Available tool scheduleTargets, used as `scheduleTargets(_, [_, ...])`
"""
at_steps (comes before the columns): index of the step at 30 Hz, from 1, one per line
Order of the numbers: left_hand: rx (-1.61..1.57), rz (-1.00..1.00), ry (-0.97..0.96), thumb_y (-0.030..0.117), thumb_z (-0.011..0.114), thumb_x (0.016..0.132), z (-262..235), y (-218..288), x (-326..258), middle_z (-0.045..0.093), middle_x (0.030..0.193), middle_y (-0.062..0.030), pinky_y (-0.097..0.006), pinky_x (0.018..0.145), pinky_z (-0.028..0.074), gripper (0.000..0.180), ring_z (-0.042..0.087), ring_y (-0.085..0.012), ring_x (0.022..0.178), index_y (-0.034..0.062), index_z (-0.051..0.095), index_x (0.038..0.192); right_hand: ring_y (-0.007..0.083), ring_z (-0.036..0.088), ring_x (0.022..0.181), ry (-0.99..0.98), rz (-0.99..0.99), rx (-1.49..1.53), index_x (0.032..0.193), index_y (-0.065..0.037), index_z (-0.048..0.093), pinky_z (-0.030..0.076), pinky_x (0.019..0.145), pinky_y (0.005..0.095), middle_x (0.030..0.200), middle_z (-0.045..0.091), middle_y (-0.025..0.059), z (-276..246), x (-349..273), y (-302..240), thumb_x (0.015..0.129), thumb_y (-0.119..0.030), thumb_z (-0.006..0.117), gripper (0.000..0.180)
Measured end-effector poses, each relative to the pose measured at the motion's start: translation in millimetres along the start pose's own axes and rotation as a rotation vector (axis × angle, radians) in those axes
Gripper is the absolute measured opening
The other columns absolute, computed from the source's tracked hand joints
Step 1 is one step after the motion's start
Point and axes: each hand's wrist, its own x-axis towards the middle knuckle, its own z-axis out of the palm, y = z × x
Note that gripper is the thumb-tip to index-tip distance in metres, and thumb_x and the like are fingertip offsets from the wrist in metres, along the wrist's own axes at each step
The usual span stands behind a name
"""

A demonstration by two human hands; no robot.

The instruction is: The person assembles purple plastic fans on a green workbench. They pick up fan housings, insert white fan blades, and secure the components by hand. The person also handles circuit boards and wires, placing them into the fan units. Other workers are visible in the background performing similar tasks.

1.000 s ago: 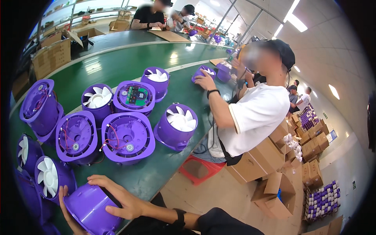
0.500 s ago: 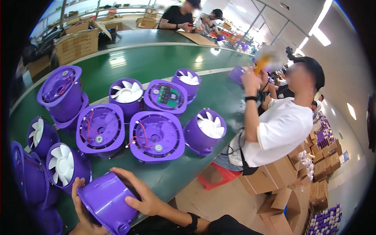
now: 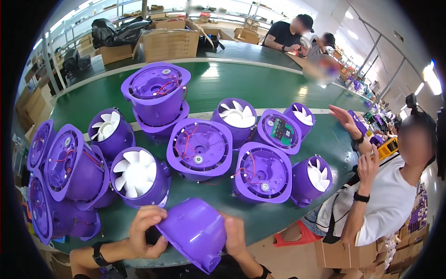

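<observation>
Purple housing sits at the green table's near edge, the left hand now clasping its flared rim, the right hand its opposite side, so the shifted hold seemingly steadies it.

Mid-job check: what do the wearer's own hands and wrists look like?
The left hand and right hand are ungloved. A black, flat strap circles the left wrist; a narrow dark band shows at the right, near the lower edge. Their material is unclear.
</observation>
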Motion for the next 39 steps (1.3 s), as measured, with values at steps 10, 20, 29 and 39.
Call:
scheduleTargets(10, [-0.155,-0.263,-0.147,0.002,0.065,0.088,0,-3,3,0.061,0.130,-0.0276,-0.042,0.093,0.054,0.051,0.067,-0.0396,0.111,-0.0027,0.047,0.135,0.0292,0.069,0.094,0.001,-0.066,0.007,0.103,0.014,0.067,0.051,0.082,0.0359,0.107,0.071,0.0242,-2,0,4,0.108,-0.033,0.035,0.057])
scheduleTargets(20, [-0.704,-0.716,-0.066,0.014,0.060,0.101,4,3,3,0.056,0.138,-0.0197,-0.038,0.111,0.042,0.047,0.055,-0.0253,0.132,-0.0026,0.043,0.141,0.0166,0.066,0.084,0.087,0.077,0.113,0.122,0.007,0.066,0.052,0.076,0.0296,0.096,0.072,0.0084,0,-6,18,0.109,-0.050,0.027,0.069])
scheduleTargets(29, [-0.752,-0.897,-0.027,0.016,0.051,0.108,8,1,-7,0.059,0.117,-0.0013,-0.025,0.087,0.047,0.040,0.052,-0.0060,0.104,0.0007,0.043,0.145,0.0170,0.061,0.083,0.188,-0.136,-0.127,0.109,0.006,0.058,0.048,0.074,0.0318,0.090,0.067,0.0092,8,-10,16,0.103,-0.064,0.030,0.076])
scheduleTargets(39, [-0.630,-0.841,-0.108,0.017,0.051,0.108,9,-2,-3,0.060,0.119,-0.0059,-0.029,0.090,0.048,0.045,0.054,-0.0094,0.105,-0.0003,0.039,0.147,0.0192,0.064,0.079,0.230,-0.177,-0.227,0.112,0.008,0.057,0.051,0.073,0.0331,0.085,0.068,0.0112,7,-13,20,0.100,-0.070,0.035,0.082])
